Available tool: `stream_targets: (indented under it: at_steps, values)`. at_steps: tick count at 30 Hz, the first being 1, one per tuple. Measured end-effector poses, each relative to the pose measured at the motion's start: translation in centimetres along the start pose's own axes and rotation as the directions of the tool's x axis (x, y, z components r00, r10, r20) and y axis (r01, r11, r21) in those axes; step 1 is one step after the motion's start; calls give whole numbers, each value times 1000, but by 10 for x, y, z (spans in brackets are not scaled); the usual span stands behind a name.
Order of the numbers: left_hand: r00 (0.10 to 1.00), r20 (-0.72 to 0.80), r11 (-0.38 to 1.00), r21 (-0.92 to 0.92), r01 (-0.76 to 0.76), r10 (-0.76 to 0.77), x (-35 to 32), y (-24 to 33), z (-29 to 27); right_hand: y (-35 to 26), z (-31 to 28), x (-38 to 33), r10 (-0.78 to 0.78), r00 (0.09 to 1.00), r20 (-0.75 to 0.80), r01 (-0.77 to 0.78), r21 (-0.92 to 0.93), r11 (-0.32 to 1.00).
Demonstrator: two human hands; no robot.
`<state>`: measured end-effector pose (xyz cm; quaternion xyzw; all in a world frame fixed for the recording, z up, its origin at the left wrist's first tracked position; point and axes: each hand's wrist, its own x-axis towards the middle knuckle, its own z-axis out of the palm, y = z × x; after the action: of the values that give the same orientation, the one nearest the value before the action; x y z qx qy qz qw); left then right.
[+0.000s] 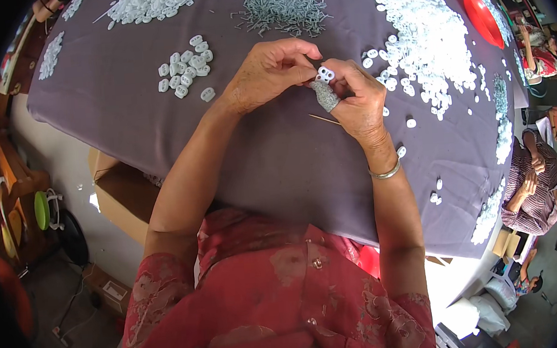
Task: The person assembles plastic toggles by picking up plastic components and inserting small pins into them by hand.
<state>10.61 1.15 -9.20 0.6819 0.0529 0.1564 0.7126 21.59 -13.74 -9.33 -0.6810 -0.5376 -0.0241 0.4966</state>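
Note:
Both hands meet over the middle of a table covered in grey-purple cloth point(277, 161). My right hand point(359, 97) pinches a small white two-hole plastic piece point(325, 74) between thumb and fingers; a grey fabric cot covers its thumb. My left hand point(269, 72) touches the same piece from the left, fingertips closed on it. A small group of finished-looking white pieces point(186, 67) lies to the left of my left hand. A heap of thin grey metal pins point(284, 7) sits just beyond the hands. A wide spread of white pieces point(425, 38) lies to the right.
A thin stick point(324, 119) lies on the cloth under my right hand. More white pieces point(147, 2) sit at the far edge, and a red bowl point(482, 17) at the far right. Another person point(541, 186) sits at the right. Cardboard boxes point(120, 193) stand below the table's left edge.

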Motion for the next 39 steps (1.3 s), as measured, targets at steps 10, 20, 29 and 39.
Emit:
stream_targets:
  at_steps: [10, 20, 29, 39]
  values:
    - [999, 37, 998, -61, 18, -16, 2, -2, -2, -1, 0, 0, 17, 1000, 18, -18, 18, 1000]
    - [999, 5, 998, -51, 40, -40, 0, 1, 2, -3, 2, 0, 21, 1000, 10, -21, 9, 1000]
    - [998, 31, 992, -115, 52, -48, 0, 1, 0, -7, 2, 0, 17, 1000, -1, -17, -25, 1000]
    - [993, 77, 990, -111, 92, -84, 1, 3, -2, -5, 3, -4, -34, 999, -25, 33, -45, 998]
